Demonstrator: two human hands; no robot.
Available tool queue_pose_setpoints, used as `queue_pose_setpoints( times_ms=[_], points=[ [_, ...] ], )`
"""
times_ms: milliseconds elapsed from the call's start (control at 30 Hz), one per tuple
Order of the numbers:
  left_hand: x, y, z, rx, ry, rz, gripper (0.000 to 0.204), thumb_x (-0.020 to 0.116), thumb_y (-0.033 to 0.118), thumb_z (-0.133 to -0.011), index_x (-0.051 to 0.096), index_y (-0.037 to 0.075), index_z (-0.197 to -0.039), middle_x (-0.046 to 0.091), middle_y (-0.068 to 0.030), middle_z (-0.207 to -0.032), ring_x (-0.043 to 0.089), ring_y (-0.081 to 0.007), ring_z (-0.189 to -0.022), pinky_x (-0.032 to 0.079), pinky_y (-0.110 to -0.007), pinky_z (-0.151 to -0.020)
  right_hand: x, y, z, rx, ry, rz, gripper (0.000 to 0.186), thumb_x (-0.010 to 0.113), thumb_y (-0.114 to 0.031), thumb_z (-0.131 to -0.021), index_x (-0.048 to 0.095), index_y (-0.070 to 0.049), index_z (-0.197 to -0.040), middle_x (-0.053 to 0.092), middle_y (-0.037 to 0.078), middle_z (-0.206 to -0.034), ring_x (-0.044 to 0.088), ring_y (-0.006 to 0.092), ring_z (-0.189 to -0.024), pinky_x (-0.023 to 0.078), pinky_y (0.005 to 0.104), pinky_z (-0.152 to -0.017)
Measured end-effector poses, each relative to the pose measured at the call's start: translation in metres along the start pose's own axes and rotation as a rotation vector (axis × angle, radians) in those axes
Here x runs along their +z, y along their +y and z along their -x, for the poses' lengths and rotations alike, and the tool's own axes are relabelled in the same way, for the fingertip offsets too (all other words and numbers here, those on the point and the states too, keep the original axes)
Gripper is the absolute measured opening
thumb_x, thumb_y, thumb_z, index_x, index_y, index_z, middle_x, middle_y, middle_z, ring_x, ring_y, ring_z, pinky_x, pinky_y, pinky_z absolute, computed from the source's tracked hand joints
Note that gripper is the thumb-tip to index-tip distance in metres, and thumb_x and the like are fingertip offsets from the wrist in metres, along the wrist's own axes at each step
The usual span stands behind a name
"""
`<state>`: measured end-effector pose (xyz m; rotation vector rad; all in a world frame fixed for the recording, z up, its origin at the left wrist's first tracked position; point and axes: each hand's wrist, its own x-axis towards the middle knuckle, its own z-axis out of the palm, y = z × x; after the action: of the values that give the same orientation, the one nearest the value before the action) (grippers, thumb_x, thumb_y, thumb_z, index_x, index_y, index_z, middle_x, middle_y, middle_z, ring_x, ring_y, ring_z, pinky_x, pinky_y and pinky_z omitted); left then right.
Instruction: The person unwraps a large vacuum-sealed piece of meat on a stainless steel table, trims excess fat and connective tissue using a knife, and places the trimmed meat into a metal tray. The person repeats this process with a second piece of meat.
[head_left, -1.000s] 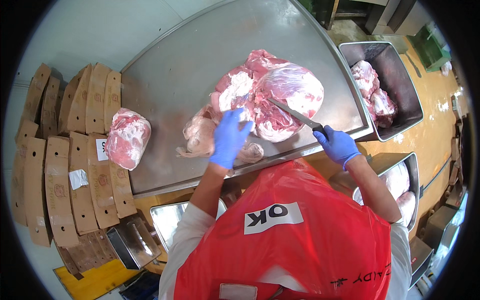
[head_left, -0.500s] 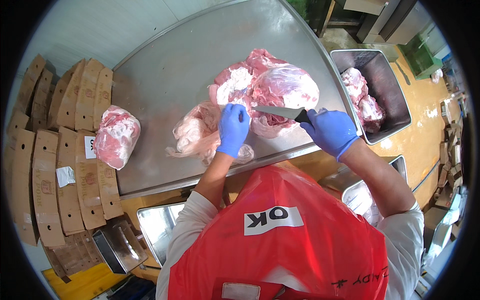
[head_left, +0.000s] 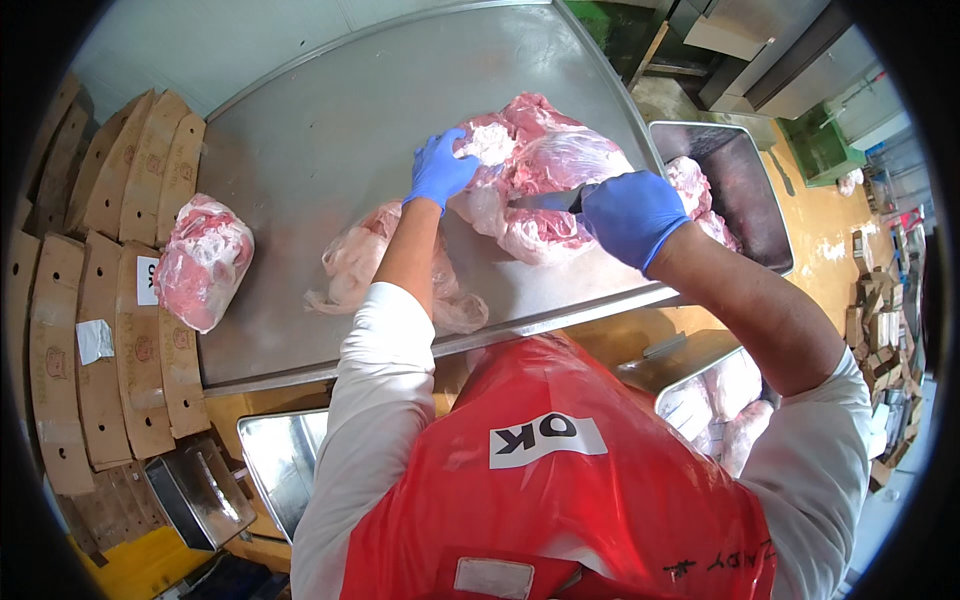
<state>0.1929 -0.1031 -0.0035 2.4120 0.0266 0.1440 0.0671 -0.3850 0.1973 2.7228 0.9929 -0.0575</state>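
Observation:
A large pink cut of raw meat (head_left: pixel 575 155) with white fat lies near the table's right side. My right hand (head_left: pixel 632 218), gloved in blue, is closed round the handle of a knife (head_left: pixel 548 201). The blade points left, against the meat, and its tip looks sunk into a fold. At the meat's upper left edge my gloved left hand (head_left: pixel 440 170) grips the fatty side, thumb and fingers curled on it. Below my left forearm a crumpled clear plastic bag (head_left: pixel 355 262) rests on the metal table (head_left: pixel 340 110).
Another piece of meat (head_left: pixel 205 262) sits at the table's left edge, beside stacked cardboard boxes (head_left: pixel 110 340). Right of the table stands a metal tub (head_left: pixel 755 185) holding meat. A second tub (head_left: pixel 690 375) with pale pieces is below the table's front edge.
My left hand has moved up and left, from the meat's lower side to its upper left edge. My right hand has shifted slightly up and left with the knife.

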Motion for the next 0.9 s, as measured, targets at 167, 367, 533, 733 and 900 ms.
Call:
queue_pose_setpoints(
  times_ms=[167,367,533,733,900],
  points=[
    [-0.001,-0.006,0.004,-0.062,0.013,0.008,0.051,0.073,0.032,-0.078,0.065,0.015,-0.125,0.069,-0.0165,-0.122,0.065,-0.0392,-0.112,0.051,-0.046,-0.099,0.028,0.017,-0.002,0.037,-0.053,-0.056,0.032,0.061,-0.037,-0.097,0.071,-0.007,-0.095,0.071,0.016,-0.075,0.070,0.0375,-0.068,0.055,0.0482,-0.063],
    [-0.007,0.006,0.020,-0.085,-0.038,-0.004,0.048,0.072,0.031,-0.080,0.063,0.014,-0.124,0.072,-0.0200,-0.112,0.068,-0.0403,-0.106,0.053,-0.048,-0.094,0.070,0.053,0.017,0.025,-0.044,-0.146,0.042,0.058,-0.049,-0.100,0.065,-0.007,-0.105,0.070,0.017,-0.077,0.069,0.0391,-0.068,0.053,0.0505,-0.062],
    [-0.002,0.004,0.027,-0.086,-0.019,-0.098,0.050,0.070,0.030,-0.083,0.059,0.016,-0.130,0.072,-0.0207,-0.110,0.068,-0.0405,-0.107,0.053,-0.048,-0.095,0.113,0.058,0.043,0.111,0.080,-0.299,0.043,0.062,-0.050,-0.097,0.060,-0.008,-0.102,0.070,0.019,-0.079,0.069,0.0395,-0.068,0.052,0.0511,-0.061],
    [-0.009,0.002,0.029,-0.101,-0.038,-0.102,0.052,0.074,0.031,-0.084,0.060,0.016,-0.132,0.074,-0.0151,-0.109,0.072,-0.0335,-0.100,0.055,-0.043,-0.092,0.152,0.059,0.060,0.140,0.103,-0.419,0.043,0.059,-0.053,-0.098,0.059,-0.010,-0.104,0.071,0.016,-0.078,0.069,0.0374,-0.068,0.053,0.0489,-0.060],
    [-0.013,0.003,0.032,-0.122,-0.065,-0.068,0.054,0.074,0.033,-0.085,0.058,0.017,-0.134,0.074,-0.0161,-0.109,0.071,-0.0350,-0.103,0.054,-0.044,-0.093,0.190,0.058,0.068,0.146,0.265,-0.479,0.039,0.065,-0.050,-0.096,0.058,-0.011,-0.095,0.069,0.014,-0.073,0.068,0.0362,-0.064,0.052,0.0470,-0.056]
  ],
)
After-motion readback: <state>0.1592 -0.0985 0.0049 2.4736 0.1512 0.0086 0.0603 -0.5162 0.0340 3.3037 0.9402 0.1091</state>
